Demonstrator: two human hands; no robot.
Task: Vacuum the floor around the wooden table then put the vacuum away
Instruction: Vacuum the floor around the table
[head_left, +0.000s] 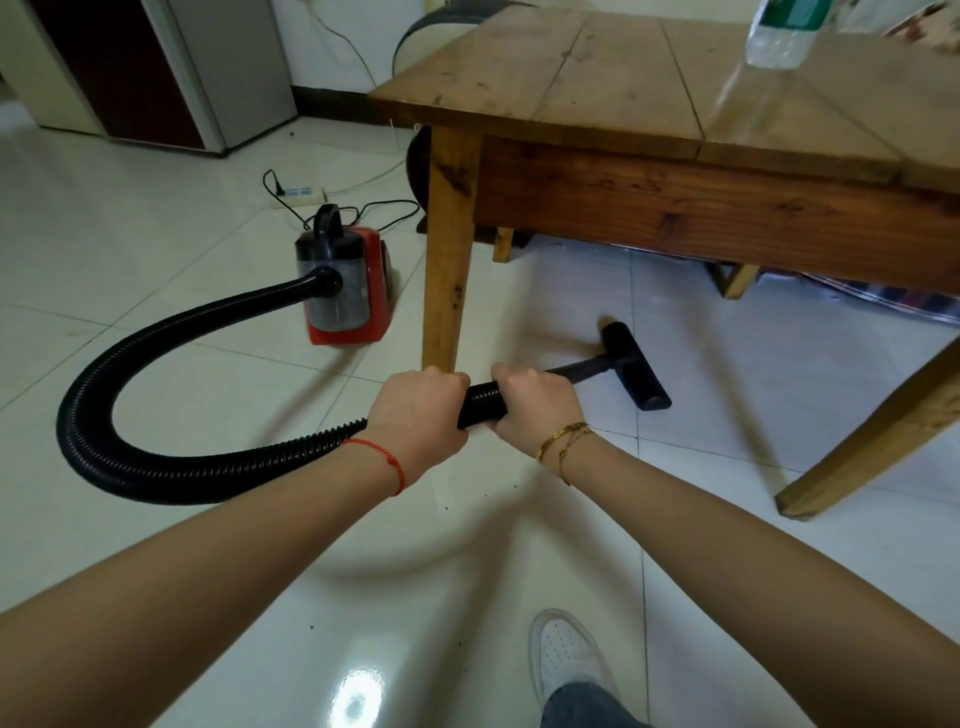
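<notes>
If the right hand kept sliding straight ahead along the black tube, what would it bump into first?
Probably the nozzle on the floor under the table. The right hand points along the tube towards it, with nothing visible between, though depth is hard to judge.

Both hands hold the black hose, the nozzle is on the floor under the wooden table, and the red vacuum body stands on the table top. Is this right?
Not quite. The head view shows the red vacuum body standing on the tiled floor, left of the table leg, not on the table top. The rest holds: left hand and right hand grip the hose, nozzle under the table.
</notes>
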